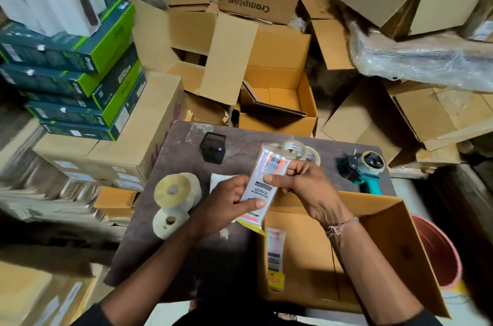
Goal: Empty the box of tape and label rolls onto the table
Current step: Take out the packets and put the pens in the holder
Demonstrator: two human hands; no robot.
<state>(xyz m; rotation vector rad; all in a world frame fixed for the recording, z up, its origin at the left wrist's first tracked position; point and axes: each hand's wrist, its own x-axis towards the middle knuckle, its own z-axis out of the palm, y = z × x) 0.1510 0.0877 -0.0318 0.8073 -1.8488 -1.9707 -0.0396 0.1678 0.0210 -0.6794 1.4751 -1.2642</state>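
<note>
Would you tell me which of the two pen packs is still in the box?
The pen pack lying flat on the box floor; the other pack is held above the table by both hands.

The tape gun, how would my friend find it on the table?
Look at the dark table, then its far right corner beyond the open cardboard box. The tape gun lies there, the only thing with a bright teal handle.

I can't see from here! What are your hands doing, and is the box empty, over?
Both hands, left and right, hold white plastic pen pack. Open brown cardboard box still holds another pack. Nothing blocking.
</note>
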